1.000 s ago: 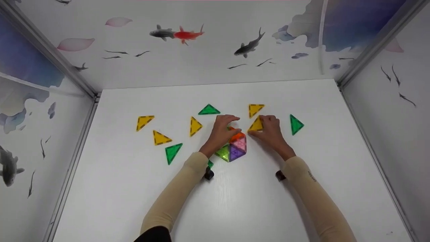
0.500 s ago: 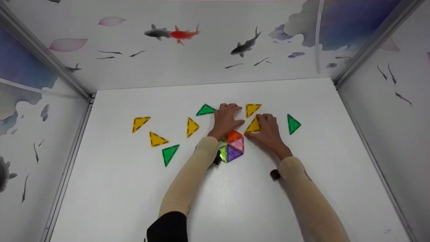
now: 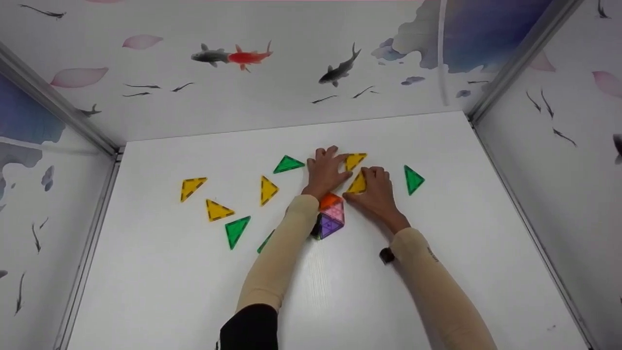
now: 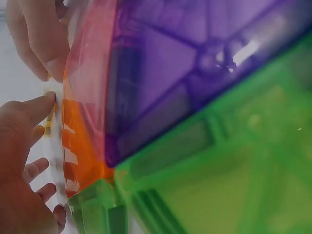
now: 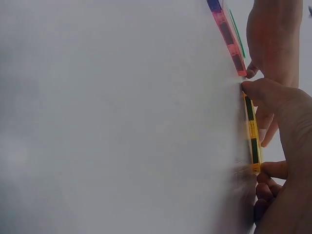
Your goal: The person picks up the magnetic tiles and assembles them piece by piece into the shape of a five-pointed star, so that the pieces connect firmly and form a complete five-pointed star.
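My right hand holds a yellow triangle magnetic tile flat on the table, thumb at one corner and fingers at another. The right wrist view shows that tile edge-on between thumb and fingers. My left hand reaches over with spread, slightly bent fingers. Its fingertips are at the left edge of a farther yellow triangle tile; a firm grip is not visible. Below the hands lies a joined cluster with orange, pink and purple tiles. The left forearm hides part of it; green tiles show in the left wrist view.
On the white table, yellow triangles and green triangles lie loose to the left. Another green triangle lies right of my right hand. Printed wall panels enclose the back and sides.
My left hand has moved from the joined cluster away from me and to the right, up to the farther yellow tile. My right hand keeps its hold on the nearer yellow tile.
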`<state>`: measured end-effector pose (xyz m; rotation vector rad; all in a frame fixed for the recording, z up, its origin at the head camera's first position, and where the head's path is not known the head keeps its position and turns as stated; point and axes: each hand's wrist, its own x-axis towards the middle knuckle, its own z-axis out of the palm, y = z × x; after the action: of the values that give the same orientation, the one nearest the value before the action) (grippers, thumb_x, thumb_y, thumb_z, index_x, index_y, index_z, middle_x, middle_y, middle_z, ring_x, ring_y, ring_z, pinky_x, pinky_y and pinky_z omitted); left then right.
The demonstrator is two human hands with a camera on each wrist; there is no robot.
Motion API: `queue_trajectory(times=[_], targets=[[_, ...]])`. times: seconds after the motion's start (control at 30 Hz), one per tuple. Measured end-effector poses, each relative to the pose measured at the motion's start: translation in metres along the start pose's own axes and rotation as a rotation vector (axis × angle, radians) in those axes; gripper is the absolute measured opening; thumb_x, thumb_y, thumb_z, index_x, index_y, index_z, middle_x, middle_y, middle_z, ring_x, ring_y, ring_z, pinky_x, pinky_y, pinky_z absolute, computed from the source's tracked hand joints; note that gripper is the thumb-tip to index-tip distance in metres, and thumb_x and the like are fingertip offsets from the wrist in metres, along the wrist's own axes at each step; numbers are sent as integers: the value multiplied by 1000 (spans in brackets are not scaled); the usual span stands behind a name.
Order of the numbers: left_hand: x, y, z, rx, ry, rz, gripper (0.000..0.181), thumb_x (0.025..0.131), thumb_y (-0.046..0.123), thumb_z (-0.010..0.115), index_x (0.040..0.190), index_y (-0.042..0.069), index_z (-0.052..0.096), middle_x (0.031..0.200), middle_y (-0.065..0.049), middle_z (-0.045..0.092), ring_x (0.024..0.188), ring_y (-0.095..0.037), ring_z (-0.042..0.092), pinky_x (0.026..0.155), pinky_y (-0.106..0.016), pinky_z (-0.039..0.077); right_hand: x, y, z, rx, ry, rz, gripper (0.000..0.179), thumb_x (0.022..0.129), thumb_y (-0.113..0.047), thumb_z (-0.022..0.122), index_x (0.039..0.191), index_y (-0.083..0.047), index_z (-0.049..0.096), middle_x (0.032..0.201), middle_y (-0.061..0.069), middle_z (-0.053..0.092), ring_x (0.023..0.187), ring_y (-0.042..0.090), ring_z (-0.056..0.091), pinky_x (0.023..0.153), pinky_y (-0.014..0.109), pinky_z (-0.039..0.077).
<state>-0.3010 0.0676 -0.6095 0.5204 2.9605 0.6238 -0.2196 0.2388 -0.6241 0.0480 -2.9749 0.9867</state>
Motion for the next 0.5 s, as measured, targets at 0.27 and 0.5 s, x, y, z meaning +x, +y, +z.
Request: queue_trajectory(times=[0.27,0.5], targets=[[-25,-7,-6,61,-29,92,65,107,57,65,165,27,55,171,5,47,148,-24,41,113,-52,40,7,10,-7,42,-27,12,98,94,-56,84,166,-5,42,155,21,38,139,37,38,121,54,40],[-41,-12,-7,92,-32,126,65,110,55,62,166,23,52,169,6,50,148,-22,43,108,-48,40,15,11,-5,77,-53,5,96,96,-53,84,167,-4,42,157,22,37,143,39,36,124,57,37]])
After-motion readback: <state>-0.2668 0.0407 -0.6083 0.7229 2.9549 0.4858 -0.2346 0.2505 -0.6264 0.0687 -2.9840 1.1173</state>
